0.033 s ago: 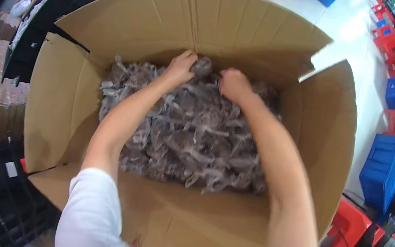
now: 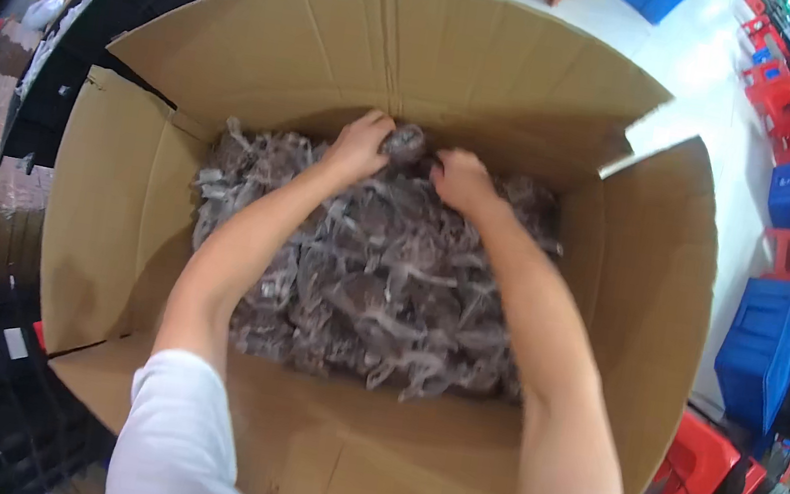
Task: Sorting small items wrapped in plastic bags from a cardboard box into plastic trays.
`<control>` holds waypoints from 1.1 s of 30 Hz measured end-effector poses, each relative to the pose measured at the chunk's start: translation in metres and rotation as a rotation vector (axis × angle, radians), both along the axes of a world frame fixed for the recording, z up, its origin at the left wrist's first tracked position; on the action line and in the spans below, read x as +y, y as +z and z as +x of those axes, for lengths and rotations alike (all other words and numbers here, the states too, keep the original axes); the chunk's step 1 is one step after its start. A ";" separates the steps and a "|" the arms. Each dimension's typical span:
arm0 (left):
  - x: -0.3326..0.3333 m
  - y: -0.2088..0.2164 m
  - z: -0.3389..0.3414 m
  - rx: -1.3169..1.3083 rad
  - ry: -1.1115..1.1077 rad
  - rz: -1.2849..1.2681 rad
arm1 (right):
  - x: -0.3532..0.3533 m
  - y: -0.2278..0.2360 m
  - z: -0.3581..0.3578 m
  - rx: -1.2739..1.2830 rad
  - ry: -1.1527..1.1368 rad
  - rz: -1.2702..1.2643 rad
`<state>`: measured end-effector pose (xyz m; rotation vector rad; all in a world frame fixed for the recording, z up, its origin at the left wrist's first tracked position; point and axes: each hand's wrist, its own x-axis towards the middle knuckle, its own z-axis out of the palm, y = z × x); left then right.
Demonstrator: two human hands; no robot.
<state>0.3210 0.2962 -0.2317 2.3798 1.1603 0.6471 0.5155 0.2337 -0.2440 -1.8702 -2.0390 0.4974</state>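
A large open cardboard box [image 2: 446, 456] holds rows of brown items in clear plastic bags [image 2: 390, 282], their bag ends sticking up loosely. Along its far wall, my left hand [image 2: 363, 146] is closed on the side of one rounded, dark brown plastic-wrapped bundle [image 2: 403, 143]. Just to the right of that bundle is my right hand [image 2: 465, 180], fingers curled down among the bags against the far side. Its fingertips are partly hidden, and what they grip cannot be made out. Both forearms reach over the packed bags.
The box flaps stand up and outward around the opening. Black crates [image 2: 92, 33] and stacked flat cardboard [image 2: 8, 162] stand at the left. To the right are a blue bin [image 2: 758, 344], a red stool [image 2: 685, 480] and more red stools [image 2: 779, 104] farther off.
The box and its contents sit slightly lower in the picture. My hands stay at nearly the same place by the far wall, with the left still at the wrapped bundle.
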 end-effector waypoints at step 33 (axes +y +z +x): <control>0.000 -0.010 0.095 0.614 -0.546 0.243 | -0.051 -0.036 -0.001 -0.047 0.189 0.224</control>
